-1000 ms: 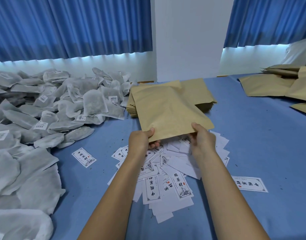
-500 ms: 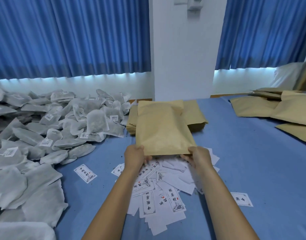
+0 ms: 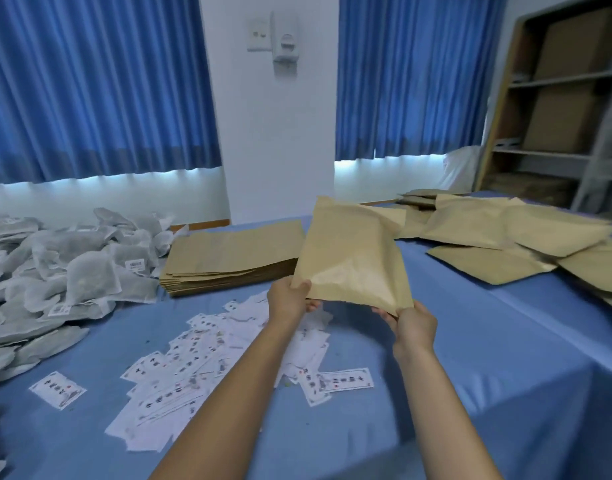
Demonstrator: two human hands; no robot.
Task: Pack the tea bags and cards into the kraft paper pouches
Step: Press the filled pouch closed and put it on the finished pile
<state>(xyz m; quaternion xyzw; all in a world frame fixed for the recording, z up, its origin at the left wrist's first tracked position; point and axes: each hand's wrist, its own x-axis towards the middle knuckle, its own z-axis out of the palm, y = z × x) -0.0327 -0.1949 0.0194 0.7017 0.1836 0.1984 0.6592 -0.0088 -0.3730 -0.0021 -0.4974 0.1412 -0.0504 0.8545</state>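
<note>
So both hands are on one brown paper pouch (image 3: 353, 265), held up off the table (image 3: 488, 341) right around the middle of the frame, tilted so its far end points toward the upper right. The left hand (image 3: 287, 299) pinches the near left corner, thumb lying on top of the paper and the other fingers (image 3: 313, 304) curled underneath. The right hand (image 3: 415, 323) grips the near right corner, which dips lower than the left one; its fingertips wrap under the edge. The pouch looks a bit puffed in the middle.

Below the hands, lower center, there's a loose mess of white printed cards (image 3: 200, 358) on the blue cloth. The tea bags (image 3: 72, 271) are heaped along the left edge. A stack of flat pouches (image 3: 228, 258) sits just left of the held one, and a sloppy heap of pouches (image 3: 505, 237) fills the right side. Blue curtains (image 3: 90, 81) hang across the top, with a shelf (image 3: 557, 116) at the upper right.
</note>
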